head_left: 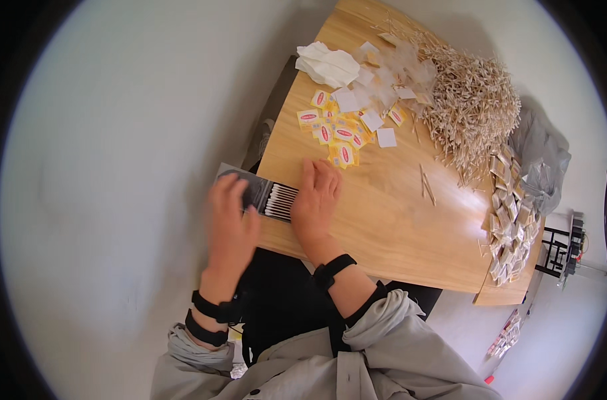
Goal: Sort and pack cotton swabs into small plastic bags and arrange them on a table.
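1. At the near left edge of the table (383,220) sits the small box (281,201), lid (258,191) folded open to its left, one row of cotton swabs (277,208) inside.
2. Left hand (231,223) is blurry over the lid, thumb and fingers apart; can't tell if it's touching. Right hand (315,200) lies along the box's right side, fingers together; can't tell if it's actually gripping.
3. My read: the filled box is the step in hand, and the next move calls for a steady right hand and light left fingers on that lid. Bump it and swabs could shift.
4. Far right: big loose swab pile (477,100), not in anything. Nearer on the right, wrapped packs (510,233), contents too small to make out, plus a gray plastic bag (543,157), contents unclear.
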Action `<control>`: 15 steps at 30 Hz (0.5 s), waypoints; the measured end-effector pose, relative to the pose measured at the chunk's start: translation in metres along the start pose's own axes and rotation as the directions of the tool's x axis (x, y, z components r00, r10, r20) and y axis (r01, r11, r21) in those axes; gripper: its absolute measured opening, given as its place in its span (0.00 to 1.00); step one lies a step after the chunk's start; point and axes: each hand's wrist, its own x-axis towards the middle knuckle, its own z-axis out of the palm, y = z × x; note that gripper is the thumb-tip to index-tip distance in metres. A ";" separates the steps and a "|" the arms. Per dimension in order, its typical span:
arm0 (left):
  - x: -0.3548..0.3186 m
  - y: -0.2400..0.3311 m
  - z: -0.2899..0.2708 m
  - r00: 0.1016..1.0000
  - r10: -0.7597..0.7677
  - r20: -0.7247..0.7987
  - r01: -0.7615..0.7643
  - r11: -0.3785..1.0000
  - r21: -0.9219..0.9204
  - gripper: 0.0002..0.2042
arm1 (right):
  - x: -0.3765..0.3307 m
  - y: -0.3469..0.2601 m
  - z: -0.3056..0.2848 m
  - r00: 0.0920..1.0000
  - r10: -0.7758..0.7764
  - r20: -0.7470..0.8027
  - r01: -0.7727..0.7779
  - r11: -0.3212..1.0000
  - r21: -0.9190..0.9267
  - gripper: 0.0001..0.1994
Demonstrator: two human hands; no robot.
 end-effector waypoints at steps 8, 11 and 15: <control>0.016 0.006 0.004 0.975 -0.004 0.221 -0.031 0.988 0.153 0.08 | 0.000 -0.007 -0.003 0.999 0.045 0.002 -0.045 0.998 0.043 0.22; 0.017 0.012 0.009 0.971 -0.018 0.240 -0.054 0.955 0.291 0.09 | 0.000 -0.005 -0.004 0.998 0.039 0.055 -0.038 0.999 -0.008 0.22; 0.027 0.018 0.013 0.948 -0.062 0.313 -0.078 0.907 0.413 0.09 | 0.001 -0.006 -0.002 0.997 0.043 0.058 -0.043 0.999 0.009 0.22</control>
